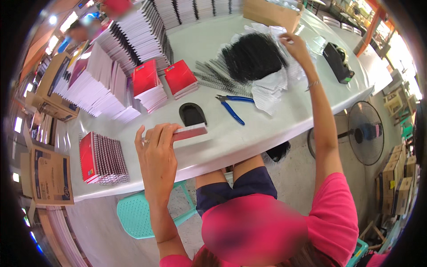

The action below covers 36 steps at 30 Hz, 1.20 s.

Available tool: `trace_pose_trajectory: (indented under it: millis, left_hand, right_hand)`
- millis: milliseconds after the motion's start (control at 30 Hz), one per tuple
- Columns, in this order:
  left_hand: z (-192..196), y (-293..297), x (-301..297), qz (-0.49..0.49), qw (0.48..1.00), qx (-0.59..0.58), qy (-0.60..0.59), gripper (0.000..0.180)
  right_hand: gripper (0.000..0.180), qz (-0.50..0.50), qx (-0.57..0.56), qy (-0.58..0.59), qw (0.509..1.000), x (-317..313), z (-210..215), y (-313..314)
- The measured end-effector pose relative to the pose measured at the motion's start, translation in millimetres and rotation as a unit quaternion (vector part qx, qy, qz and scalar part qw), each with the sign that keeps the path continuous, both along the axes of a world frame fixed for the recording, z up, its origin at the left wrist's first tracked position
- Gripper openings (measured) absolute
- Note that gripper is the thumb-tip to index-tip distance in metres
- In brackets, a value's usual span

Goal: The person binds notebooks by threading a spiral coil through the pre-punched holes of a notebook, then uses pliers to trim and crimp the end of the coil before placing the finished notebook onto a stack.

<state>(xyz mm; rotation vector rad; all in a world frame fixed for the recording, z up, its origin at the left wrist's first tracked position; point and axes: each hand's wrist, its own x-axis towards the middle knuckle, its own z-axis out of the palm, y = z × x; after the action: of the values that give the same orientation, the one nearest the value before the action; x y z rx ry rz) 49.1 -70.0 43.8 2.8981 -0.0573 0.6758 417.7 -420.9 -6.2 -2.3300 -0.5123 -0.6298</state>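
My left hand (pixel 158 142) is closed around a small red-covered notebook (pixel 190 132), held edge-up above the near part of the table. A dark horseshoe-shaped piece (pixel 192 114) lies just beyond it. Over to the right, my right hand (pixel 293 46) is beside a heap of black spiral binding coils (pixel 254 57) resting on crumpled white paper (pixel 271 91). Its fingers are curled together, and anything between them is too small to make out. Blue-handled cutting pliers (pixel 233 109) lie between the two hands, near some loose coils (pixel 215 75).
Two stacks of red notebooks (pixel 181 76) stand mid-table, with spiral-bound ones (pixel 102 158) at the left. Tall stacks of bound pages (pixel 142 33) line the back left. A black tape dispenser (pixel 337 62) and a cardboard box (pixel 273 15) are at the right and back.
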Motion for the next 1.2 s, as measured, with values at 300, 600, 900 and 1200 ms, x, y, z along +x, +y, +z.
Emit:
trace_pose_trajectory:
  millis: [300, 600, 900, 1200]
  left_hand:
    - [-67, 21, -14, 0.079, 0.995, -0.018, 0.053, 0.03]
    - [-82, -2, -4, 0.064, 0.996, -0.07, 0.005, 0.031]
    - [-93, -9, 3, 0.159, 0.975, -0.116, -0.103, 0.053]
    - [-99, -10, 14, 0.176, 0.975, -0.086, -0.105, 0.047]
  right_hand:
    - [0.055, -0.127, -0.17, 0.12, 0.97, 93, -88, -50]
    - [0.038, -0.18, -0.212, -0.049, 0.959, 109, -37, -132]
    - [0.032, 0.237, 0.143, 0.156, 0.948, -138, 24, 91]
    - [0.023, 0.345, 0.068, 0.264, 0.898, -238, -12, 174]
